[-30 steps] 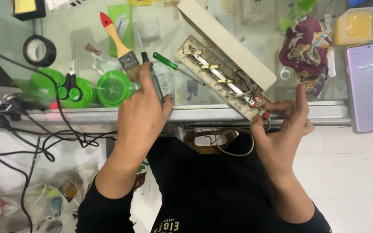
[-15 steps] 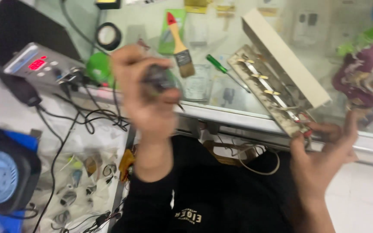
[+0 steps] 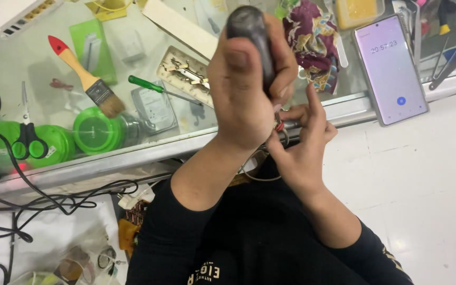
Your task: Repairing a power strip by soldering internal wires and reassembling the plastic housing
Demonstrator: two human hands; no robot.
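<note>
The left hand (image 3: 244, 89) now comes back up close, fingers wrapped tight around the dark tool handle (image 3: 249, 31). The right hand (image 3: 299, 140) has moved in, pinching small wires (image 3: 279, 125) at the worktop (image 3: 354, 105) edge.

Looking down on a glass-topped counter with a metal front edge (image 3: 133, 158), running across the upper part of the view and reflecting soft overhead light in pale patches. Showing through the glass, blurred shelf contents lying underneath. Sitting on the glass, assorted clutter. Spreading below and to the right of the counter edge, a floor of large white glossy tiles (image 3: 428, 184), shining evenly and divided by thin grey grout lines. Trailing along the floor at lower left, tangled black cables (image 3: 54, 200) looping over a white surface. Showing no walls or windows.
</note>
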